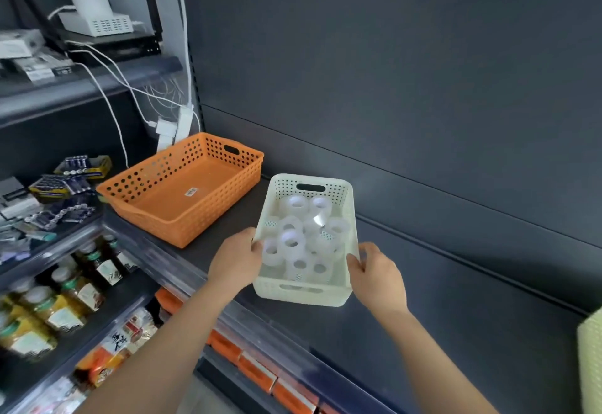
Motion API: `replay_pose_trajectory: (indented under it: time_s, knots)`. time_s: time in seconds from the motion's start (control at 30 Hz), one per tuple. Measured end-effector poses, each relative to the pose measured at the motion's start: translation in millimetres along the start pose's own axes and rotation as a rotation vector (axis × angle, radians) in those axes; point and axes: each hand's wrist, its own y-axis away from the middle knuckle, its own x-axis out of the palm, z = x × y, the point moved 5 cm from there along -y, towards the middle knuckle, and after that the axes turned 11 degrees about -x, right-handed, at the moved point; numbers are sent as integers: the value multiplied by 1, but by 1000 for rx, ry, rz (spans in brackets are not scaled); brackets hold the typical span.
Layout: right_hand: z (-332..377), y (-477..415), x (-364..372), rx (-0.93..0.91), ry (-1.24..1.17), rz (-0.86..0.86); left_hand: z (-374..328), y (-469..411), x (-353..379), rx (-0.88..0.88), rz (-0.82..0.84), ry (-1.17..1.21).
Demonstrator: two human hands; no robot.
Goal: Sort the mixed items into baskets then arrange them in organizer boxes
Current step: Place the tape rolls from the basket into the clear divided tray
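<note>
A cream perforated basket sits at the front of the dark shelf, filled with several clear tape rolls. My left hand grips its left rim near the front corner. Its right rim is held by my right hand, also near the front. To the left stands an orange perforated basket with nothing in it but a small label on its floor.
Battery packs lie on the left shelf, with bottles and packaged goods below. White cables and a plug strip hang behind the orange basket. Another pale basket's edge shows at the far right. A dark back panel rises behind.
</note>
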Motion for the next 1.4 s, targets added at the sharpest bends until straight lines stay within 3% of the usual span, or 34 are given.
replay_pose_trajectory:
  time_s: [0.43, 1.0, 1.4]
  knots:
    - [-3, 48, -54, -48, -171, -295, -36, 47, -9, 166, 55, 278]
    - [-4, 255, -163, 145, 77, -700, -123, 192, -6, 609, 336, 227]
    - [-98, 426, -275, 338, 209, -872, -220, 373, 82, 794, 536, 263]
